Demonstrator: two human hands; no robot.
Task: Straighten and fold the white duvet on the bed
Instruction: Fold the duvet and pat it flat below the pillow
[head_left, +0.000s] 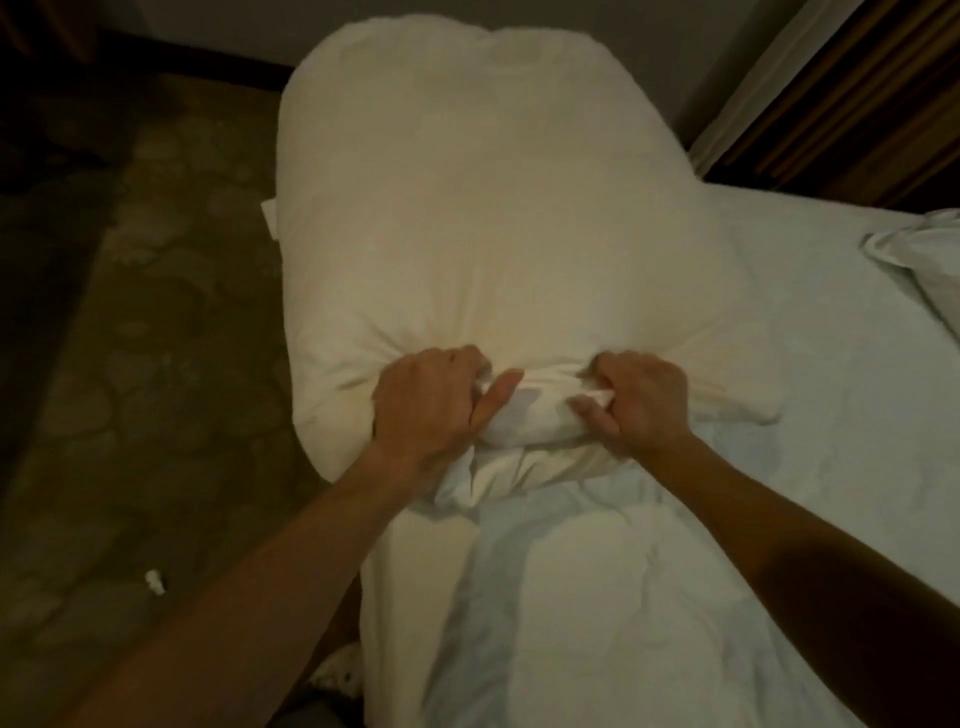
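Nearest the camera, two bare forearms are seen reaching in from 6 o'clock toward the middle of the view. At their ends, the left hand (434, 410) and the right hand (636, 402) are set side by side, just apart, with a bunched ridge of white cloth between them. On both hands the fingers (462, 364) are curled and clenched into that cloth, the left thumb laid out along the ridge toward 3 o'clock; each hand is thus gripping the near edge of the duvet (493, 208).

The duvet is gathered into a tall, puffy bundle that runs from the hands up to 12 o'clock. It lies along the left side of the bed (831, 364), its 9 o'clock flank overhanging the mattress edge above the patterned carpet (130, 312). A second, flatter layer of white bedding is spread toward 6 o'clock under the forearms; whether it belongs to the same duvet cannot be told.

As a judgement, the task is partly done: the bulk appears to be folded over on itself into a long narrow stack, but the near end is crumpled and creases fan out from the grip. Smoothing that end, squaring the edges and probably one more fold seem to be left.

The cover looks soft, thick and cream-white, smooth over its upper part. A rumpled pillow (930, 254) is glimpsed at 3 o'clock.
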